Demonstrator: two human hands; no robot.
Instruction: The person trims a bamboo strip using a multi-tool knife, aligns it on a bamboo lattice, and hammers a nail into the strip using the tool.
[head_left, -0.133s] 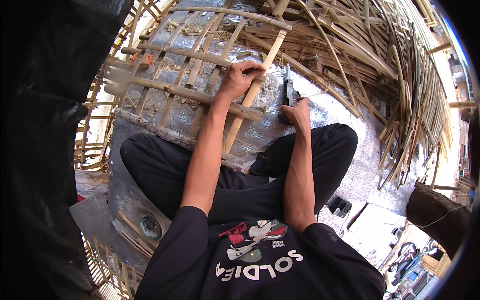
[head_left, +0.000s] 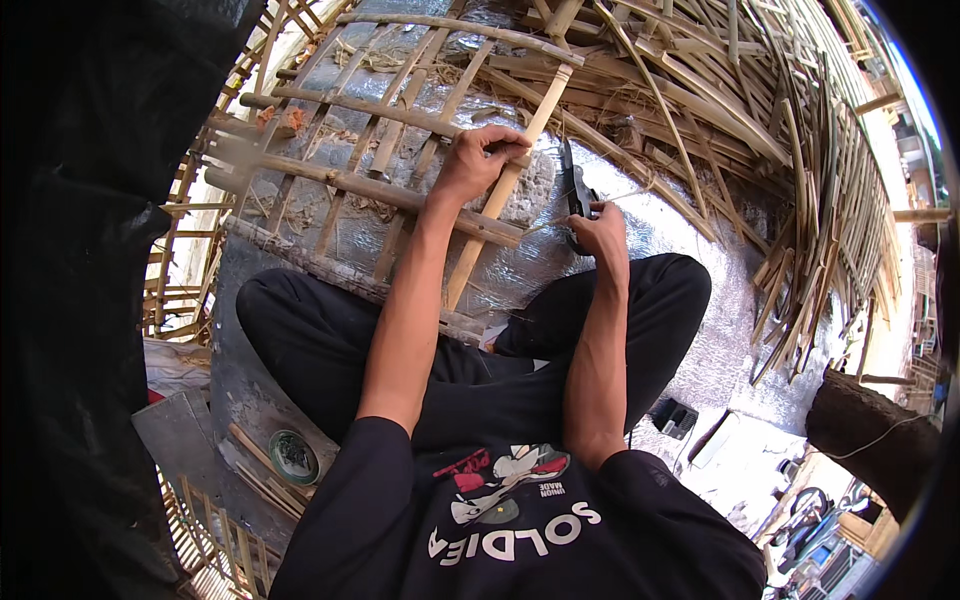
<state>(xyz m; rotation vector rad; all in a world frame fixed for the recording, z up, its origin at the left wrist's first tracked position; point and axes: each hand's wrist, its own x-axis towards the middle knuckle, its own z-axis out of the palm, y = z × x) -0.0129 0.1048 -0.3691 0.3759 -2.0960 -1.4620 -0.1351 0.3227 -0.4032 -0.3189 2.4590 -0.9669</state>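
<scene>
My left hand (head_left: 478, 160) is closed in a pinch, its fingertips at a pale bamboo slat (head_left: 500, 195) where a crosspiece ends. This slat runs across the ends of several round bamboo poles (head_left: 375, 187), forming part of a lattice frame. To the right of the slat, my right hand (head_left: 602, 232) is closed around a black-handled tool (head_left: 576, 190). Its narrow pointed end is directed away from me; the exact kind is unclear. A thin strip (head_left: 632, 192) shows near my right fingers, but I cannot tell whether they hold it.
A large heap of split bamboo strips (head_left: 700, 100) lies at the far right. Shiny silver sheeting (head_left: 700, 290) covers the ground. A dark log (head_left: 860, 425) is at the right, a small black box (head_left: 673, 418) beside my knee. A round green dish (head_left: 293, 457) sits at the lower left.
The tool in my right hand has turned slightly, its tip shifting a little left. My right hand has edged nearer to me. My left hand stays at the slat.
</scene>
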